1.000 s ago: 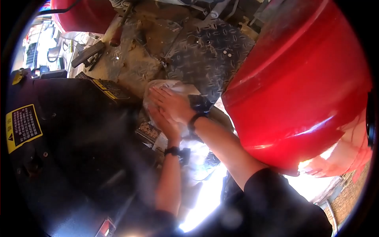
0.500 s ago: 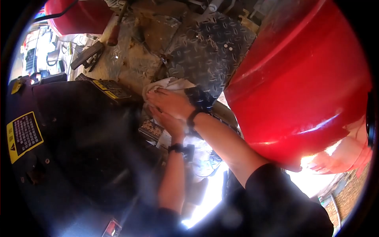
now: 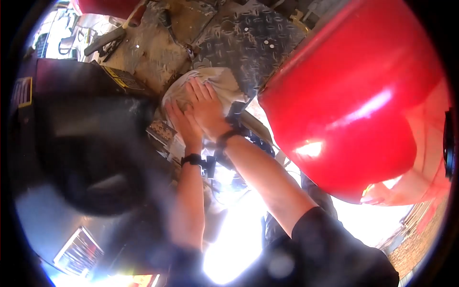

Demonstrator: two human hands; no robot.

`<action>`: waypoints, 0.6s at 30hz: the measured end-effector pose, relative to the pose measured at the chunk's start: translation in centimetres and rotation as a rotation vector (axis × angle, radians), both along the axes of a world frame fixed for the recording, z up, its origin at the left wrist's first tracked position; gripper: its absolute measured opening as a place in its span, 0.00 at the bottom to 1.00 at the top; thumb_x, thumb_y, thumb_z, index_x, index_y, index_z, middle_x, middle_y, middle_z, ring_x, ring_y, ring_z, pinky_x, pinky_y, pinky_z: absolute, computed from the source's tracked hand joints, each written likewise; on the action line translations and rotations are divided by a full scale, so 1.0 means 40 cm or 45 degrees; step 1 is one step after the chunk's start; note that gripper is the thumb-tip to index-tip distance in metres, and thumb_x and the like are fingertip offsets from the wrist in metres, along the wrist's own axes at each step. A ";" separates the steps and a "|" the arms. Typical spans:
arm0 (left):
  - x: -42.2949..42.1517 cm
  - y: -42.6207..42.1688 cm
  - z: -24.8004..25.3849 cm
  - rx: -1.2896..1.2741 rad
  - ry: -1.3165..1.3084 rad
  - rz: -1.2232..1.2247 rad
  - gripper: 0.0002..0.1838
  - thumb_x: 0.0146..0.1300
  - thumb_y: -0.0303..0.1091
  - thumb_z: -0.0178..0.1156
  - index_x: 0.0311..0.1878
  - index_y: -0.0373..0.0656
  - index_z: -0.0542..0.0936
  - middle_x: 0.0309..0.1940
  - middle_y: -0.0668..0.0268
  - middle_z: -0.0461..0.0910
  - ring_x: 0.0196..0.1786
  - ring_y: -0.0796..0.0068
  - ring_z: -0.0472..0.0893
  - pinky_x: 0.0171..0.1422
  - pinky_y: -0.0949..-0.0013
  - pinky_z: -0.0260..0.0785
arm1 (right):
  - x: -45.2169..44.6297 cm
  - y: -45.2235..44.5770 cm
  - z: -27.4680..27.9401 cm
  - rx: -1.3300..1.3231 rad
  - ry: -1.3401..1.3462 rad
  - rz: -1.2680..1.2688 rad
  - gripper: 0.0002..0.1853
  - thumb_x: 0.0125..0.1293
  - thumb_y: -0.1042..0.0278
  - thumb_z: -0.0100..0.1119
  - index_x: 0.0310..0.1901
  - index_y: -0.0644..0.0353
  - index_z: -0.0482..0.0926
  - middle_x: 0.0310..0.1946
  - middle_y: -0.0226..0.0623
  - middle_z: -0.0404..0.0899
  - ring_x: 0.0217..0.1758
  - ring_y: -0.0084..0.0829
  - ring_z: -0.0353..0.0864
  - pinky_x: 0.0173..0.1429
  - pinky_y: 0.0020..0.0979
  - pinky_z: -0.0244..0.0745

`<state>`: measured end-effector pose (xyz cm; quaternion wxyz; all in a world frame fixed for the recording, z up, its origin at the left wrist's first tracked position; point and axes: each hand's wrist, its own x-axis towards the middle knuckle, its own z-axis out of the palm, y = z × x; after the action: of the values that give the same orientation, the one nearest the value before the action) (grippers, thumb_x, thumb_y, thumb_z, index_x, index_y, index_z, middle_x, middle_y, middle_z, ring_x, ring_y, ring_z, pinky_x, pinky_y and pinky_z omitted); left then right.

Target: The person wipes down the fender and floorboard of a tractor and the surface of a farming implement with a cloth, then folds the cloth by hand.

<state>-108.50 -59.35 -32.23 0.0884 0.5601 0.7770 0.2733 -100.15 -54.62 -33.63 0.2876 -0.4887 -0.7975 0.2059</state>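
Observation:
A crumpled beige cloth [image 3: 224, 82] lies spread on the dirty metal floor, at the edge of a dark tread plate [image 3: 251, 50]. My right hand [image 3: 208, 112] rests flat on it, fingers stretched forward. Close beside it, touching it, my left hand [image 3: 185, 125] presses on the cloth's near left part with its fingers extended. Both palms face down and hide some of the fabric. Each wrist wears a black band.
A large curved red panel [image 3: 344, 95] rises at the right. On the left stands a black housing [image 3: 86, 124] with yellow-edged labels. A rusty textured metal piece [image 3: 162, 131] sits beside my left hand. Farther off lie a black bar [image 3: 105, 40] and a metal rod [image 3: 173, 33].
The cloth is more spread out, with more of it showing ahead of my fingers. My hands now point more forward. The view has shifted, so the red panel and black housing appear displaced.

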 end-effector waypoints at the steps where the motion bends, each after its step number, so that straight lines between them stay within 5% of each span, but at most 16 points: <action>1: 0.002 0.005 0.000 0.020 -0.006 0.004 0.31 0.74 0.46 0.43 0.71 0.33 0.61 0.74 0.38 0.52 0.77 0.40 0.53 0.79 0.48 0.47 | 0.010 -0.019 0.000 -0.033 -0.009 -0.051 0.34 0.67 0.56 0.52 0.71 0.64 0.63 0.76 0.44 0.56 0.80 0.35 0.53 0.82 0.40 0.42; 8: 0.052 -0.124 -0.006 -0.025 0.323 -0.071 0.29 0.74 0.44 0.41 0.74 0.41 0.61 0.75 0.47 0.57 0.76 0.45 0.57 0.79 0.51 0.47 | 0.090 -0.154 0.003 -0.040 -0.119 -0.068 0.36 0.68 0.54 0.51 0.74 0.63 0.59 0.77 0.44 0.54 0.81 0.38 0.49 0.82 0.41 0.40; 11: 0.120 -0.224 -0.014 -0.166 0.458 0.188 0.29 0.77 0.44 0.38 0.77 0.45 0.58 0.77 0.52 0.54 0.77 0.50 0.56 0.79 0.52 0.47 | 0.138 -0.202 0.023 -0.068 -0.070 0.087 0.34 0.67 0.57 0.52 0.73 0.62 0.61 0.77 0.46 0.55 0.81 0.39 0.49 0.82 0.41 0.41; 18: 0.160 -0.258 0.010 -0.274 0.304 0.328 0.29 0.78 0.47 0.34 0.77 0.46 0.59 0.77 0.53 0.55 0.77 0.51 0.56 0.80 0.52 0.47 | 0.142 -0.180 0.025 -0.031 0.021 0.211 0.34 0.63 0.60 0.54 0.70 0.62 0.66 0.76 0.46 0.57 0.80 0.40 0.53 0.81 0.42 0.43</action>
<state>-102.11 -69.66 -31.83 0.0194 0.4718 0.8720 0.1294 -94.48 -61.82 -32.65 0.2703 -0.4228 -0.8302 0.2426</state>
